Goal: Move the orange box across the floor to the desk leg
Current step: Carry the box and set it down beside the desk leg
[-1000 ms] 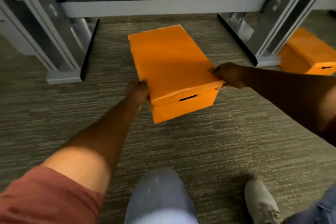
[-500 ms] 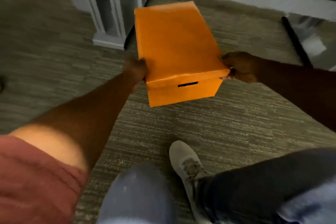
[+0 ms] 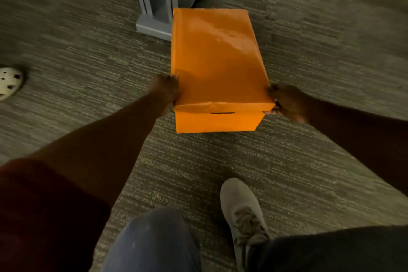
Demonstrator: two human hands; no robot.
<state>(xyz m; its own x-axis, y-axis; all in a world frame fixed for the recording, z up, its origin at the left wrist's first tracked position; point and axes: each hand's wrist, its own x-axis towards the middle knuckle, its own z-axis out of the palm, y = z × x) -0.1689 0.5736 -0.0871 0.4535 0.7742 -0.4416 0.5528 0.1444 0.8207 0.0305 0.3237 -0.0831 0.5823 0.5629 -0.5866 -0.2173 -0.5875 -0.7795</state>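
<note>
Hands grip the lidded orange cardboard box (image 3: 217,62) at its near corners: the left hand (image 3: 166,90) is clenched around the near-left corner of the lid, and the right hand (image 3: 287,102) clasps the near-right corner, fingers curled under the lid's rim. The box lies lengthwise away from the person on the grey-green ribbed carpet floor (image 3: 309,161), its slotted handle end facing back. Its far-left corner sits just beside the foot of the pale grey metal desk leg (image 3: 154,6); whether the two touch cannot be told from this angle.

The step in hand looks like the last stretch of the push. To finish it well, both hands should press evenly and low, so the box slides rather than tips or skews. Because the grip is on the lid, not the body, any upward pull could lift the lid off; pushing forward and slightly down avoids that. A small bias toward the left would square the box's long side against the leg's foot. Carpet drags, so a steady shove suits better than a jerk. A grey laced shoe (image 3: 242,212) is planted behind the box.
</note>
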